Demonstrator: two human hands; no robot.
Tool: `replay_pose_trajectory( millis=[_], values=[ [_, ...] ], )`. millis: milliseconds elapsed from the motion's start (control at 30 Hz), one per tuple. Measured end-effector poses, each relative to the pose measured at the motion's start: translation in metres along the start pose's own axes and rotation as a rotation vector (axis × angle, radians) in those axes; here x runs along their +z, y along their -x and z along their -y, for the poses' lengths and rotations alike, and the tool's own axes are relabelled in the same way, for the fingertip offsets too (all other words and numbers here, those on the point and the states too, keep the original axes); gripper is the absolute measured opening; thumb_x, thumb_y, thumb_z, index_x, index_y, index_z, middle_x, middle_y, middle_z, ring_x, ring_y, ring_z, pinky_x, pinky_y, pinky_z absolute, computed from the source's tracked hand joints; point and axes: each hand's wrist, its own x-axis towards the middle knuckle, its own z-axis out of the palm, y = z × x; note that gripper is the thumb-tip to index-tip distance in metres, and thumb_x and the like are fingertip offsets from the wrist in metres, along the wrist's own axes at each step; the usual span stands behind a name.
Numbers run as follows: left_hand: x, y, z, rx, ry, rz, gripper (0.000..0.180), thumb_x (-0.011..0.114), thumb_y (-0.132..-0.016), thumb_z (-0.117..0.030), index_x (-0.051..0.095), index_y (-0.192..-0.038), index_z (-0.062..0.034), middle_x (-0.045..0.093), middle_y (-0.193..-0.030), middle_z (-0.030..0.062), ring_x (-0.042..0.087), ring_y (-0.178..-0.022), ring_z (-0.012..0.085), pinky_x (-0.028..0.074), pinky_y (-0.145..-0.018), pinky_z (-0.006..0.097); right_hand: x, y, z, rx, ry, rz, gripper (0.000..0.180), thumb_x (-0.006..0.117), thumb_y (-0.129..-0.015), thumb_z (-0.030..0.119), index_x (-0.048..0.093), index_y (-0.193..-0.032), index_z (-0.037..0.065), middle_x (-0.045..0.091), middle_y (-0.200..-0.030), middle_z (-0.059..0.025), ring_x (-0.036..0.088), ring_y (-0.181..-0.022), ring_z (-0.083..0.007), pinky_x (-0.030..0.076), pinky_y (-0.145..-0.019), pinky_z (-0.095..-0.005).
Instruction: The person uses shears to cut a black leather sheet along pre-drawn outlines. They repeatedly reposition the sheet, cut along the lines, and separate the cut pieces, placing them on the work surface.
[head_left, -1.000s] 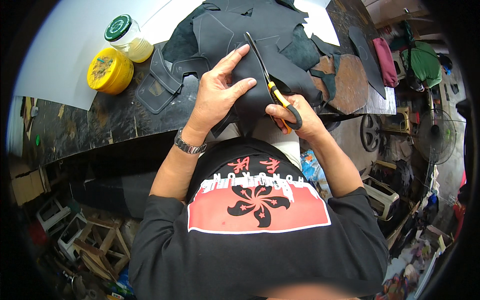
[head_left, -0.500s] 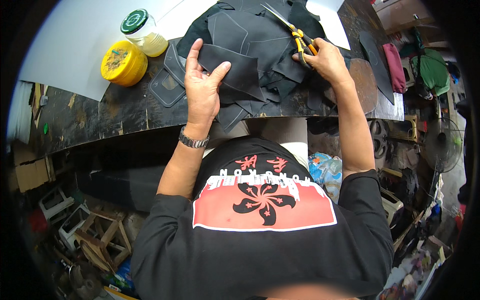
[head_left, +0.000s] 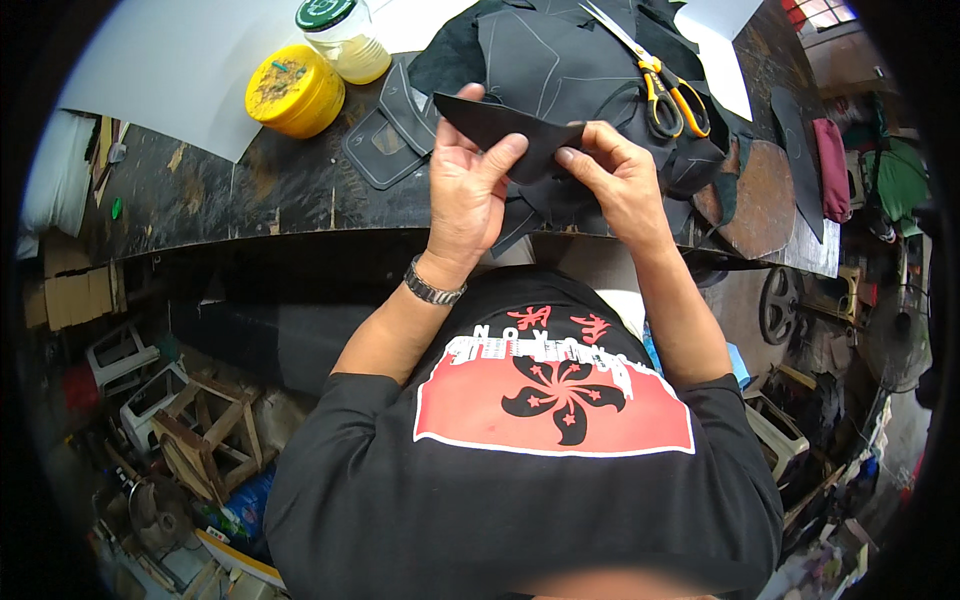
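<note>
Between both hands I hold a black leather piece (head_left: 520, 135), raised over the near edge of the table. My left hand (head_left: 470, 185) grips its left part, thumb on top and fingers behind. At its right end my right hand (head_left: 618, 180) pinches the edge between thumb and fingers. Scissors (head_left: 655, 85) with yellow and black handles lie beyond my right hand, blades pointing away to the left. They rest on a heap of black leather (head_left: 515, 55) marked with pale outlines. Left of my left hand lie flat dark pieces with pale outlines (head_left: 375, 150).
A yellow tub (head_left: 295, 92) with a stained top and a glass jar (head_left: 355, 50) with a green lid stand at the left. White sheets (head_left: 180, 70) cover the far left. A brown rounded panel (head_left: 760, 200) lies at the right. A wooden stool (head_left: 210, 430) stands on the floor.
My right hand has let go of the scissors, which now lie on the leather heap. It has moved left and taken the leather piece's right end. The view has shifted.
</note>
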Motion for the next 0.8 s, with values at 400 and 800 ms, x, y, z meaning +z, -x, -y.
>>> replay_pose_trajectory(
  millis=[400,800],
  values=[
    [-0.080,0.005,-0.089,0.200,-1.019,-0.097,0.031,0.071,-0.086,-0.005,0.066,-0.117,-0.0050,0.063,-0.107,0.0050,0.061,-0.092,0.0108,0.051,-0.076,0.022,0.001,-0.025,0.028,-0.055,0.247,0.234,0.018,0.056,-0.083,0.004,0.063,-0.098,-0.003,0.062,-0.081,-0.0037,0.053,-0.077,-0.0063,0.045,-0.071,-0.0217],
    [-0.065,0.029,-0.077,-0.052,-1.119,-0.001,0.022,0.074,-0.084,-0.009,0.068,-0.102,0.0006,0.067,-0.087,0.0019,0.059,-0.070,0.0044,0.048,-0.063,0.020,0.075,-0.061,0.011,-0.708,1.042,0.303,0.019,0.068,-0.076,0.015,0.070,-0.095,0.011,0.063,-0.092,-0.0061,0.058,-0.100,-0.0264,0.028,-0.111,-0.0556]
  ],
)
